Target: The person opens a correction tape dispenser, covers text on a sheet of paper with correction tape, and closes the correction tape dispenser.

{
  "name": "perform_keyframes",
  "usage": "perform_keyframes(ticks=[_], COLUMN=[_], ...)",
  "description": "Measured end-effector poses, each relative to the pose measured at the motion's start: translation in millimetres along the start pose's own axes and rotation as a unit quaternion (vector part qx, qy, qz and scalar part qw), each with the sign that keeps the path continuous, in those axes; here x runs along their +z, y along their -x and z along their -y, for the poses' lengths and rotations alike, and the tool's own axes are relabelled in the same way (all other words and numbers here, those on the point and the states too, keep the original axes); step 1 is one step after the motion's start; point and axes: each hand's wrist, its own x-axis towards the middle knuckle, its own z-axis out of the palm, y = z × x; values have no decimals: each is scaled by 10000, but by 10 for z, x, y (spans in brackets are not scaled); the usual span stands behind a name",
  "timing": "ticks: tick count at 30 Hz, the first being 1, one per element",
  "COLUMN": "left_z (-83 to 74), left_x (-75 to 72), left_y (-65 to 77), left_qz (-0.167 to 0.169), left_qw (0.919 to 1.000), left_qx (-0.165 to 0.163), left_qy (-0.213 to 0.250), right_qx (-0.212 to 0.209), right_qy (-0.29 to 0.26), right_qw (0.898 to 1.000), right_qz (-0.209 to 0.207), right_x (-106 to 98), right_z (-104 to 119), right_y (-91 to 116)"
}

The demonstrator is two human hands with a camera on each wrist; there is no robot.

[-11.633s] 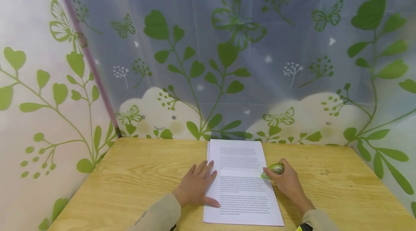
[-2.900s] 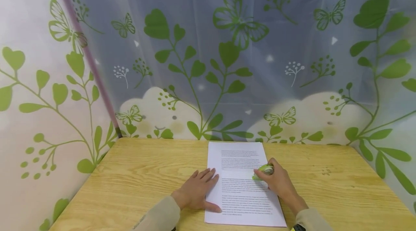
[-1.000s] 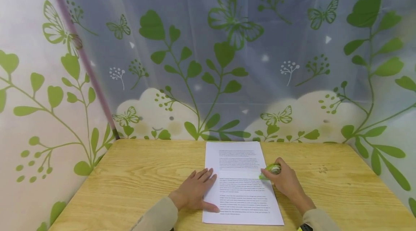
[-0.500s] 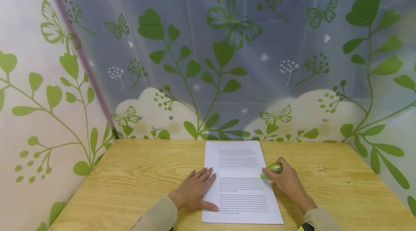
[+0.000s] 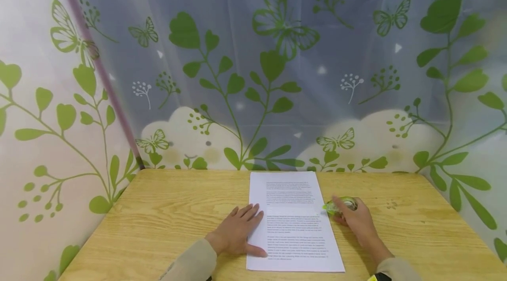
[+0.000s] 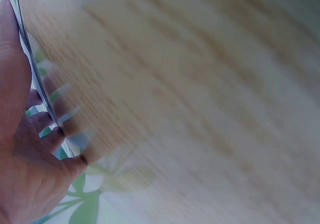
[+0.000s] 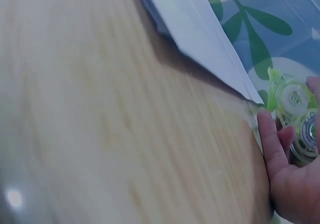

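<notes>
Looks like the taping step from my end. Right hand (image 5: pixel 359 223) has its fingers curled round a clear yellow-green plastic tape dispenser (image 5: pixel 348 203), nose (image 5: pixel 325 206) by the right edge of the white printed paper stack (image 5: pixel 295 228); can't tell if it touches. Left hand (image 5: pixel 236 231) is spread on the stack's left side, gripping nothing. Next move, I'd guess: nose flat, steady pressure.

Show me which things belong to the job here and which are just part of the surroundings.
Part of the job:
printed pages, under the left hand
green see-through dispenser, held in the right hand

Just surroundings:
wooden table
leaf-and-butterfly backdrop
small marks on the table
</notes>
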Motion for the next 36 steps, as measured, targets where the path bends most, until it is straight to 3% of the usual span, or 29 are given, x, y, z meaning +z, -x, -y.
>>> perform_keyframes(ticks=[4, 11, 17, 29, 36], left_z=[5, 9, 49, 6, 3], left_x=[-3, -17, -39, -48, -30], left_y=[0, 18, 21, 2, 8], left_qz=[14, 60, 103, 88, 43], left_qw=[10000, 9999, 9998, 9999, 9999], left_qx=[-50, -73, -77, -60, -83], left_qy=[-6, 69, 116, 3, -90], right_qx=[117, 37, -193, -508, -489], right_qy=[-280, -222, -726, -176, 643], right_qw=[9994, 9969, 9960, 9985, 9965], right_qz=[-153, -752, -487, 25, -209], right_x=[50, 127, 434, 1322, 1520], right_z=[25, 95, 230, 342, 278], right_y=[13, 65, 108, 224, 255])
